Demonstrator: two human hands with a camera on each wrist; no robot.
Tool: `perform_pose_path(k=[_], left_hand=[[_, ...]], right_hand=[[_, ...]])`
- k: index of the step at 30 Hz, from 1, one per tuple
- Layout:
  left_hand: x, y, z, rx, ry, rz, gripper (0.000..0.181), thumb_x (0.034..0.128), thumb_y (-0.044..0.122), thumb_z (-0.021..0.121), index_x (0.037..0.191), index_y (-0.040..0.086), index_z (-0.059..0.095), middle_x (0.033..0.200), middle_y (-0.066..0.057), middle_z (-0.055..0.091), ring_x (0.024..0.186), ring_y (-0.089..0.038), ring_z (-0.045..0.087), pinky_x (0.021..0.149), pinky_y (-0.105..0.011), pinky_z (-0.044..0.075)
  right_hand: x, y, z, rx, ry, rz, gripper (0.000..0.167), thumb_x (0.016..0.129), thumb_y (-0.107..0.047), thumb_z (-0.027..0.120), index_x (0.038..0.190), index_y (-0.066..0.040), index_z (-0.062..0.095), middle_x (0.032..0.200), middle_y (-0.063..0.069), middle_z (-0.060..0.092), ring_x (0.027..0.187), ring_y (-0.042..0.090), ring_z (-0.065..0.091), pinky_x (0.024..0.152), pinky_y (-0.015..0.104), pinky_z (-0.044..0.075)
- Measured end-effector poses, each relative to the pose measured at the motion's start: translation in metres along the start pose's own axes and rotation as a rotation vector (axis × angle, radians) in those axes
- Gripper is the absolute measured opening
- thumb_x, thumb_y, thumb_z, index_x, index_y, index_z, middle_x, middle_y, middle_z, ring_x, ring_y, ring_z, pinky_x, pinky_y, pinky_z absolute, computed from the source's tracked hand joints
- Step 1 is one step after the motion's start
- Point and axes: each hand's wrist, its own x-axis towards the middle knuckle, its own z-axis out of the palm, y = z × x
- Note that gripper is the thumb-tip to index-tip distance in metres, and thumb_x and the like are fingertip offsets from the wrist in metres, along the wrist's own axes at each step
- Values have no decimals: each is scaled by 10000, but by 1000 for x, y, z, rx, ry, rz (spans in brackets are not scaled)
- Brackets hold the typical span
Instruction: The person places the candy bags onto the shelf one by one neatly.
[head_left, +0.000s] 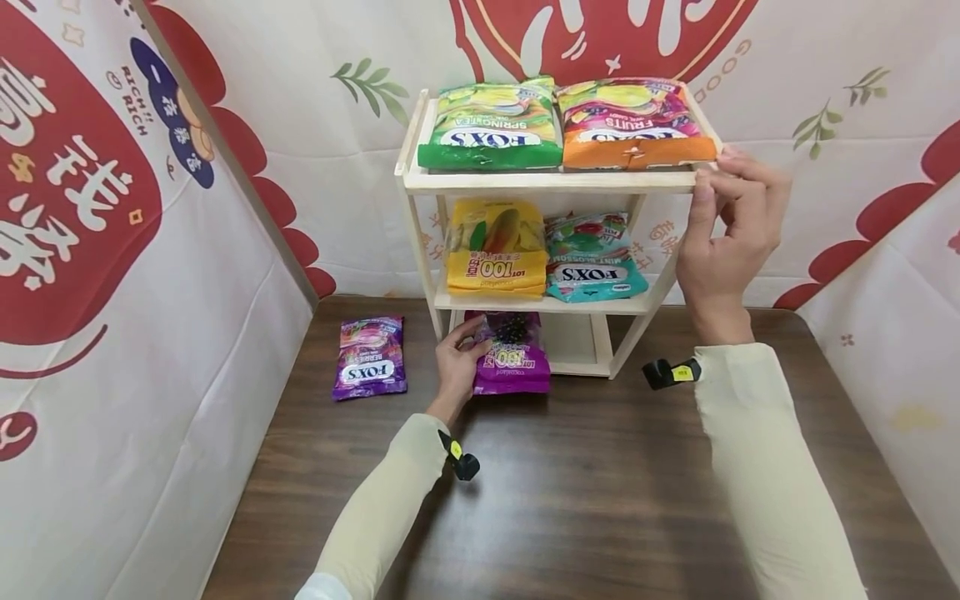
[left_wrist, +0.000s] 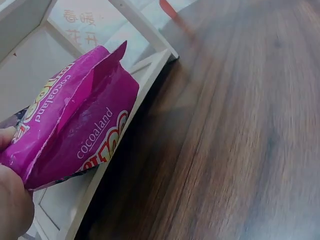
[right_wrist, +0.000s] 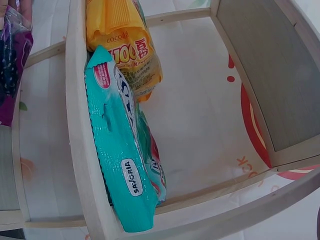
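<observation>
My left hand [head_left: 459, 362] grips the left side of a purple Lot 100 candy bag [head_left: 516, 358] at the bottom tier of a white wooden rack [head_left: 555, 182]. In the left wrist view, the purple bag [left_wrist: 95, 120] lies tilted over the rack's bottom edge, thumb and finger on its near end. My right hand [head_left: 731, 225] holds the rack's top right front corner. The middle tier bears a yellow Lot 100 bag [head_left: 497, 250] and a teal Fox's bag [head_left: 596, 258]. On top lie a green Fox's bag [head_left: 491, 125] and an orange-edged Fox's bag [head_left: 633, 125].
A purple Fox's Berries bag [head_left: 370, 358] lies on the brown wooden table [head_left: 585, 483], left of the rack. Printed cloth walls [head_left: 300, 108] stand behind the rack and on both sides. Each sleeve carries a black wrist device [head_left: 667, 372].
</observation>
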Motion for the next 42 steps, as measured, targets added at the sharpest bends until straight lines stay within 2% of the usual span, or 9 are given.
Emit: perform_pose_path(k=[4,8,11,15,21,25,31,37,42], left_hand=[[-3,8,-1,94,-12,33,442,747,-191,666,1174,-88,623,1060,-283,624,862,-375,643,685,-276,571],[-3,1,-1,201,14,16,453,773,-139,680,1204,-7,642,1087,-190,643,828,-261,638,670,-245,558],[-4,-5,-1,335,21,36,462,802,-72,696,1237,75,646,1120,-118,644,832,-198,625,647,-238,547],[-3,-10,0,512,29,125,492,818,-13,712,1285,111,618,1110,-110,643,819,-221,617,620,-298,542],[-4,-15,-1,710,44,290,531,798,-9,721,1306,66,587,1076,-149,633,970,-273,590,870,-391,492],[-7,-13,-1,830,-47,348,540,790,77,746,1302,43,577,1147,-218,549,1054,-331,544,942,-433,456],[-17,-10,-1,1094,-236,315,741,775,407,773,1378,81,492,1352,-318,302,1259,-402,341,1019,-477,399],[-22,-12,-4,1215,-290,343,808,750,531,745,1390,109,487,1449,-348,178,1343,-440,244,1046,-492,366],[-26,-14,-8,1300,-336,380,876,723,623,711,1386,94,491,1493,-355,75,1386,-453,146,1108,-496,251]], right_hand=[[0,-5,-1,4,-2,3,244,877,-153,603,965,70,644,1136,-29,548,1148,158,512,797,186,503],[0,-3,-1,-7,-11,10,248,880,-158,599,978,66,644,1142,-43,537,1157,149,504,803,190,502],[-1,4,-1,-17,-14,13,250,881,-177,604,974,50,650,1147,-45,539,1158,144,503,797,187,504],[-1,12,-3,-19,-19,1,257,881,-227,609,970,6,668,1154,-45,547,1164,150,503,781,190,509],[-1,16,-2,12,-26,-13,263,878,-252,613,971,-16,677,1156,-31,551,1168,171,502,792,231,528],[-1,16,-2,12,-22,-7,256,878,-234,618,964,1,673,1149,-28,552,1164,166,507,787,220,526],[-1,14,-3,-4,-23,-3,239,887,-200,615,966,21,661,1155,-30,548,1166,160,504,794,215,522],[-1,5,-2,19,-21,4,249,882,-169,607,973,59,649,1148,-18,544,1159,164,503,829,253,526],[-1,-2,-1,23,-16,15,255,880,-151,599,971,84,638,1143,-16,543,1156,164,505,842,260,524]])
